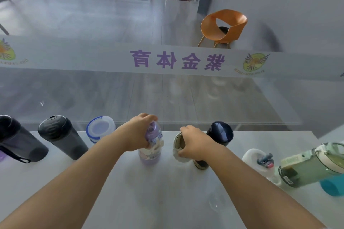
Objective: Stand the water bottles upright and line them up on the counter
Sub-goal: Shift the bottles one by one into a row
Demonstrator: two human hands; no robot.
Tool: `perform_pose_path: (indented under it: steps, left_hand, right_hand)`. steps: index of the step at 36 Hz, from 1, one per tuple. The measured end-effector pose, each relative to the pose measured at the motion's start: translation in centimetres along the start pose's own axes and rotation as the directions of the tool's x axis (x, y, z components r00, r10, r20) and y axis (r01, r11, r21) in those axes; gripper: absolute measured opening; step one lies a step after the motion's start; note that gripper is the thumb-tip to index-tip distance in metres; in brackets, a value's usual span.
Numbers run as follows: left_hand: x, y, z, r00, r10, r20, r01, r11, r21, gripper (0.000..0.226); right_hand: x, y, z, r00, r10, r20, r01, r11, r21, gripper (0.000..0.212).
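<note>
A row of bottles stands upright on the grey counter (167, 191). My left hand (138, 133) grips the lid of a purple bottle (151, 154) near the middle. My right hand (193, 144) is closed around the top of a white bottle (176, 151) just to its right. Behind that hand stands a dark navy bottle (221, 133). To the left are two dark grey shaker bottles (62, 137) (16, 141) and a clear bottle with a blue-rimmed lid (100, 128). On the right stand a white bottle with a blue charm (257, 160) and a pale green bottle (309, 165).
A glass panel (176, 95) with purple lettering rises along the counter's far edge. A teal object (333, 185) sits at the right edge behind the green bottle. An orange chair (223, 26) stands on the floor beyond the glass.
</note>
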State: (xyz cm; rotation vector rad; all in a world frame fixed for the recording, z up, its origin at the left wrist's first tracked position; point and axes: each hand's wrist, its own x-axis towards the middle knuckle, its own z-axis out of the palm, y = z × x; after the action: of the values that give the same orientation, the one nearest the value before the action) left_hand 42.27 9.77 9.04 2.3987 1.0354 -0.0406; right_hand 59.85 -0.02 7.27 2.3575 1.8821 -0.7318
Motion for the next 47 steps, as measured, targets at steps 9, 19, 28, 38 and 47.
perform_pose_path:
  steps: [9,19,28,38,47]
  left_hand:
    - [0.5,-0.7,0.1,1.000,0.007,-0.005,-0.007,1.000,0.002,0.079]
    - [0.4,-0.7,0.1,1.000,0.018,0.004,-0.018,0.999,0.050,0.077]
    - [0.0,-0.8,0.1,1.000,0.005,0.007,-0.005,0.997,0.079,0.095]
    - [-2.1,0.0,-1.2,0.996,-0.021,-0.085,0.036,0.984,0.177,0.072]
    - [-6.0,1.8,-2.5,0.967,0.027,-0.252,0.044,0.961,0.273,0.038]
  right_hand:
    - [1.9,-0.6,-0.5,0.998,0.049,0.047,-0.049,0.999,-0.007,0.039]
    - [2.5,-0.7,-0.6,0.995,0.058,0.085,-0.058,0.998,0.000,0.049]
    - [2.4,-0.5,-0.5,0.996,0.028,0.087,-0.027,1.000,-0.016,0.059]
    - [-0.7,-1.6,-3.5,0.980,-0.124,-0.154,0.115,0.991,-0.070,0.060]
    - [-6.7,-2.5,-7.7,0.917,-0.212,-0.338,0.216,0.976,-0.025,0.047]
